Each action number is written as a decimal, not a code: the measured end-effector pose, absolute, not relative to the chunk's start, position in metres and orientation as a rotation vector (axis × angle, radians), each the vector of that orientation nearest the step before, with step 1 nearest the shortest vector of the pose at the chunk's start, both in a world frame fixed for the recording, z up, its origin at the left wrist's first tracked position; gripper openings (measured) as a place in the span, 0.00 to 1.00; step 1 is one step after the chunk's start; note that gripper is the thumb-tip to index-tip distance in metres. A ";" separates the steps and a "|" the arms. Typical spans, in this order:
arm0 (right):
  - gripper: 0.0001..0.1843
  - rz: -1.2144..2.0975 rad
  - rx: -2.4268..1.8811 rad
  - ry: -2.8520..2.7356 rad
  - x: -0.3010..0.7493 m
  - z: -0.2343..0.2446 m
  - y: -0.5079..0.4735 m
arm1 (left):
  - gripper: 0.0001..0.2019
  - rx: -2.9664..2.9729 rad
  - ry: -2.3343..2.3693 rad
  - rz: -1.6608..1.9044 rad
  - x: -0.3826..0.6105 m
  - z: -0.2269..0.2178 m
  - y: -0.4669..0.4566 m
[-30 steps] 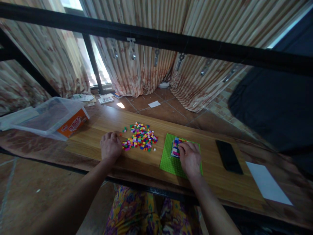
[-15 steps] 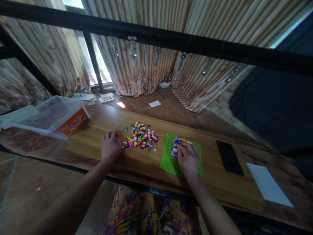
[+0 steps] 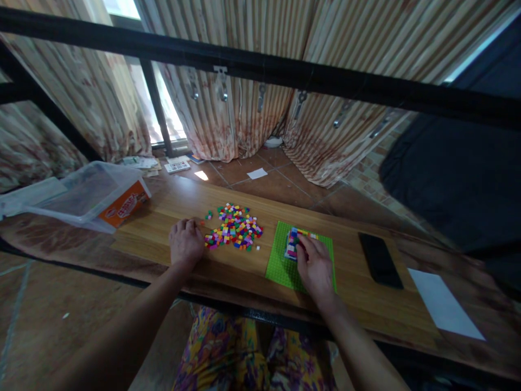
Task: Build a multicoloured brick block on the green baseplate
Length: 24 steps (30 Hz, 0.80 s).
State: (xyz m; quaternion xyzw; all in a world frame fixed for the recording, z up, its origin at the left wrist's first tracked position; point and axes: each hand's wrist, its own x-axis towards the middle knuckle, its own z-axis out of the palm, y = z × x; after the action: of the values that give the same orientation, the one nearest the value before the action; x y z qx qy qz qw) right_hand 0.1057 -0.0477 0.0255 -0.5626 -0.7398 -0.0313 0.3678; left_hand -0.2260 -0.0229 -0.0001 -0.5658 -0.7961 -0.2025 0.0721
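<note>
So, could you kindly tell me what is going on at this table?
Someone is handling small toy bricks with bare hands. The right hand is over the green base, its fingers at a block of colourful bricks there; whether they pinch a single brick is too small to tell. The left hand rests on the wooden tabletop, beside a loose pile of bricks. A clear box stands off to the left, and a black phone lies to the right.

The person's left hand [image 3: 186,244] and right hand [image 3: 316,266] are bare, as are the left forearm [image 3: 142,320] and right forearm [image 3: 354,336] where they show. A loose, creased garment [image 3: 220,347] covers the legs, yellow with a busy purple, flower-like print whose finer details blur.
</note>
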 end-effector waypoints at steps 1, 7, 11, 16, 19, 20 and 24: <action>0.17 -0.056 -1.448 -1.828 0.101 0.026 -0.053 | 0.17 -1.699 -2.395 -0.611 -0.226 0.000 -0.023; 0.14 0.183 -1.404 -1.842 0.052 0.020 -0.077 | 0.17 -1.705 -2.402 -0.611 -0.226 -0.001 -0.022; 0.14 0.218 -1.479 -1.991 0.027 0.013 -0.064 | 0.16 -1.705 -2.399 -0.605 -0.226 -0.002 -0.022; 0.12 0.188 -1.545 -2.086 0.014 0.004 -0.042 | 0.16 -1.696 -2.405 -0.610 -0.225 -0.001 -0.023; 0.13 0.224 -1.521 -2.106 0.012 0.002 -0.040 | 0.16 -1.692 -2.419 -0.608 -0.225 0.001 -0.023; 0.14 0.243 -1.504 -2.097 0.012 0.002 -0.042 | 0.16 -1.694 -2.420 -0.612 -0.225 0.001 -0.023; 0.15 0.349 -1.381 -1.991 0.023 0.014 -0.057 | 0.17 -1.707 -2.418 -0.633 -0.225 0.003 -0.023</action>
State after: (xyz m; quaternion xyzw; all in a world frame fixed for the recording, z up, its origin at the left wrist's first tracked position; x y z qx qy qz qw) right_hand 0.0231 -0.0572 0.0137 -0.5305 -0.7649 0.1342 0.3398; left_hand -0.2247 -0.0232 0.0025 -0.5630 -0.7976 -0.2089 0.0572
